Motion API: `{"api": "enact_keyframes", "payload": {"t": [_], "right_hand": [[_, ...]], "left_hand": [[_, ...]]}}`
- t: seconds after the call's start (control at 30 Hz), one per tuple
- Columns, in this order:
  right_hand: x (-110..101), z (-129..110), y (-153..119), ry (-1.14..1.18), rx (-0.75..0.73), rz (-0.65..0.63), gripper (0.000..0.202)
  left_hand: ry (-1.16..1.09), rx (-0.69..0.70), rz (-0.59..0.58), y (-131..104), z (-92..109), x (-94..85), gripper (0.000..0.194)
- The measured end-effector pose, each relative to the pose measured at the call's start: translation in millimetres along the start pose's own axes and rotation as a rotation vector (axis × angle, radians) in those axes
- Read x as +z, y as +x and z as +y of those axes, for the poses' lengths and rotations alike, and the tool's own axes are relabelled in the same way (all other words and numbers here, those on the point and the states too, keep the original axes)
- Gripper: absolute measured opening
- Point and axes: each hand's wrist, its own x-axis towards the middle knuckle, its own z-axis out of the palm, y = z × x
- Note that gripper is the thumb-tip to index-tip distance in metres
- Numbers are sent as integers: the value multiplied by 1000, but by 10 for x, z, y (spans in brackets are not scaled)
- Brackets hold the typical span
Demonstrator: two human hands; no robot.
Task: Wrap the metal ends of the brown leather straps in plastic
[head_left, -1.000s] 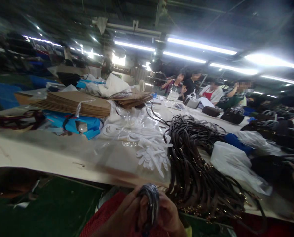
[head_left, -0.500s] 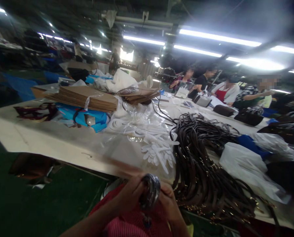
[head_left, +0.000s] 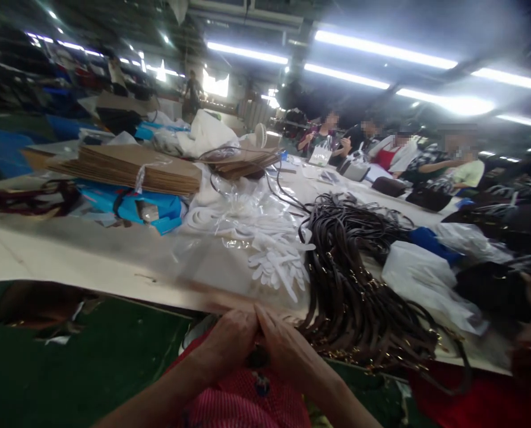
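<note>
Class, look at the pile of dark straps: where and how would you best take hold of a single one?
Probably by the bend of the outlying strap at the right end of the pile, coming from the near side. That bend curves out beyond the near edge of the table, apart from its neighbours, while the pile's far part looks tangled.

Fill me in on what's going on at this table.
A person's left hand and right hand meet by the near edge of a long, pale table; whatever they may hold is hidden. Just beyond lie flat white strips with rounded ends. To the right, long dark-brown straps with gold-coloured metal fittings lie heaped. Flat brown cardboard sheets are stacked at the left. More people stand along the table's far side.
</note>
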Motion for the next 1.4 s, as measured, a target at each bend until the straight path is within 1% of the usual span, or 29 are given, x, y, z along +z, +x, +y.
{"api": "enact_keyframes", "payload": {"t": [0.07, 0.1, 0.13, 0.2, 0.27, 0.33, 0.4, 0.43, 0.5, 0.57, 0.6, 0.67, 0.77, 0.83, 0.9, 1.07, 1.2, 1.27, 1.33, 1.4], "right_hand": [[76, 52, -49, 31, -42, -48, 61], [107, 63, -68, 33, -49, -52, 61], [134, 61, -79, 32, -47, -42, 59], [170, 31, -66, 39, 6, 14, 53], [176, -8, -26, 62, 73, 68, 40], [158, -22, 4, 65, 91, 97, 30], [133, 4, 6, 22, 65, 101, 25], [123, 27, -3, -7, 48, 99, 24], [105, 79, -25, -60, 19, 93, 23], [87, 115, -41, -99, -5, 89, 23], [76, 123, -42, -118, -17, 84, 23], [50, 125, -34, -164, -37, 73, 20], [3, 118, -4, -222, -69, 48, 17], [-34, 123, 20, -226, -96, 35, 16], [-72, 139, 43, -221, -121, 23, 14], [-147, 168, 113, -211, -115, 1, 9], [-204, 108, 218, -259, -108, -20, 10], [-266, 100, 302, -267, -109, -31, 10], [-377, 139, 373, -187, -135, -37, 14], [-529, 243, 416, 7, -168, -61, 24]], "left_hand": [[59, -16, -49, -36, -13, 31, 21], [97, -30, -68, -45, -13, 43, 23], [127, -45, -75, -50, -11, 51, 25], [124, -60, -57, -50, -3, 48, 27], [14, -55, -19, -52, 3, 12, 23], [-197, -76, 0, -64, 1, -54, 17], [-470, -142, -13, -82, -13, -128, 14], [-621, -194, -36, -90, -26, -157, 15], [-927, -296, -118, -99, -60, -186, 20], [-1190, -353, -209, -102, -91, -173, 25], [-1304, -352, -236, -102, -98, -156, 27], [-1498, -323, -241, -104, -88, -118, 29], [-1716, -288, -268, -106, -21, -81, 36], [-1780, -272, -299, -110, 27, -75, 35], [-1826, -265, -302, -117, 49, -73, 34], [-1913, -319, -285, -133, 1, -24, 38], [-1919, -426, -165, -106, -57, 53, 32], [-1916, -492, -102, -75, -95, 66, 37], [-1916, -537, -48, -51, -130, 43, 43], [-1917, -546, 15, -42, -158, -6, 43]]}}
